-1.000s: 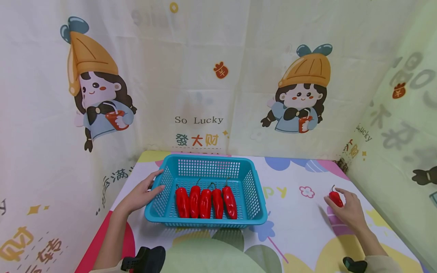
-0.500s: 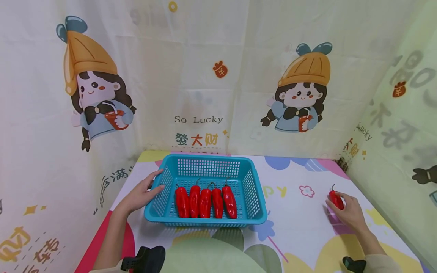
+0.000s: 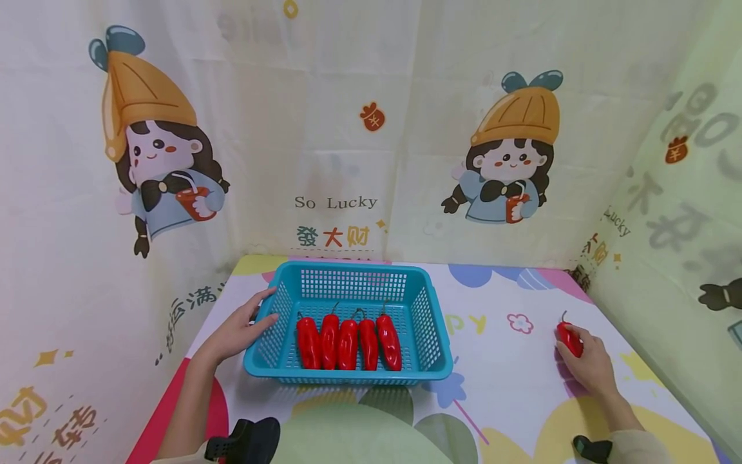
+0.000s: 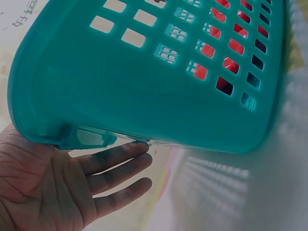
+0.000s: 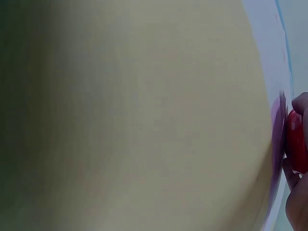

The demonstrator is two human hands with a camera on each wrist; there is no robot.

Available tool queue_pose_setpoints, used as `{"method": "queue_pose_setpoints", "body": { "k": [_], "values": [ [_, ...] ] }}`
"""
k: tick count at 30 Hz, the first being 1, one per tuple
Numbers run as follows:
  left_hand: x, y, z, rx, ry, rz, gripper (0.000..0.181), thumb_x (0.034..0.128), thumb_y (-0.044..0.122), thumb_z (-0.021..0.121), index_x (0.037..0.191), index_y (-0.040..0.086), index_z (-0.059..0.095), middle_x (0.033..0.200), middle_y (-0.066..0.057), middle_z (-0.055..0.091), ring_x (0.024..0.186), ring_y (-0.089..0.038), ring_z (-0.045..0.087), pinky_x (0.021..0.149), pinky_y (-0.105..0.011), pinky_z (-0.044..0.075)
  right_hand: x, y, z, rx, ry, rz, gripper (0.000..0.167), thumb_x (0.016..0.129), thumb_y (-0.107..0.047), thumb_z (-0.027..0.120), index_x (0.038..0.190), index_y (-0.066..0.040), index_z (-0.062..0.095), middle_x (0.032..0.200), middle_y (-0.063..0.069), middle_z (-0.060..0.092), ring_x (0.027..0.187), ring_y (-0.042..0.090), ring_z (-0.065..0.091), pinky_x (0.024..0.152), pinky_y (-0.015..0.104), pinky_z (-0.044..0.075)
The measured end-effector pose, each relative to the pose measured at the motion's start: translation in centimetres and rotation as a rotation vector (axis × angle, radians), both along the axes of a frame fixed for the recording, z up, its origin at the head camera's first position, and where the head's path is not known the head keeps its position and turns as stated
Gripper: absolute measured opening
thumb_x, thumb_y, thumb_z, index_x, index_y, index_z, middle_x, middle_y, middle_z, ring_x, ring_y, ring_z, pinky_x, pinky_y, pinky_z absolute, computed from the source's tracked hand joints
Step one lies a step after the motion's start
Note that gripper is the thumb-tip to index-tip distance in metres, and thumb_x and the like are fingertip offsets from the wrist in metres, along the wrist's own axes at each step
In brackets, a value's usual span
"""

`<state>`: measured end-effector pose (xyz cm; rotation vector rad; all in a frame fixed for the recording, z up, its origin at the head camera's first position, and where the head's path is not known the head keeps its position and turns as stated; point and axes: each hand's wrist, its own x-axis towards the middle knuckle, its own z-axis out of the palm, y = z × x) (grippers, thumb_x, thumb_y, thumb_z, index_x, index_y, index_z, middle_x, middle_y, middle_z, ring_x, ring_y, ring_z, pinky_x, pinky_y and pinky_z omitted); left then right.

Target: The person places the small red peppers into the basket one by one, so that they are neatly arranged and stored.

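In the head view my left hand [image 3: 240, 330] rests at the left end of a turquoise plastic basket [image 3: 348, 374], fingers spread and fairly straight. The left wrist view shows three outstretched fingers [image 4: 120, 190] beside the basket's perforated wall [image 4: 130, 96]; the thumb is hidden there. Several red chili peppers [image 3: 348, 345] lie side by side inside, stems pointing away from me. At the table's right side my right hand [image 3: 591, 364] grips another red chili pepper [image 3: 570, 339], its stem pointing away. Whether that pepper touches the table is unclear; the right wrist view catches only part of it [image 5: 296, 139].
A patterned cloth covers the table [image 3: 493, 361], with printed flowers and coloured shapes. Printed curtains [image 3: 406, 161] hang close behind the table and along both sides. Black wrist-camera mounts [image 3: 249, 441] sit on both forearms.
My right hand closes further round the pepper and shifts very slightly to the left with it. The left hand and the basket stay where they were.
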<state>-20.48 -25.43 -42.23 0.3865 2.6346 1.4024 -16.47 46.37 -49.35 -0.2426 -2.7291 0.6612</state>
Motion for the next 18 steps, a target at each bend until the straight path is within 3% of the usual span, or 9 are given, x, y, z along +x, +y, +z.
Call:
{"method": "queue_pose_setpoints", "body": {
  "k": [8,18],
  "values": [
    [0.02,0.03,-0.05,-0.016,-0.012,0.01,0.079,0.1011,0.032,0.064,0.164,0.015,0.019,0.16,-0.03,0.029,0.139,-0.057,0.037,0.085,-0.052,0.061,0.05,-0.18,-0.23,0.001,0.015,-0.009,0.058,0.096,-0.015,0.066,0.143,0.008,0.04,0.128,0.041,0.043,0.113,0.059,0.042,0.083,0.071,0.053],
    [-0.06,0.02,-0.02,-0.003,-0.005,0.008,0.078,0.1014,0.03,0.063,0.164,0.014,0.02,0.158,-0.031,0.032,0.137,-0.057,0.04,0.084,-0.051,0.061,0.02,-0.81,0.16,0.024,0.018,-0.015,0.057,0.094,-0.01,0.067,0.142,0.008,0.042,0.128,0.042,0.042,0.113,0.06,0.042,0.085,0.073,0.051]
  ]
}}
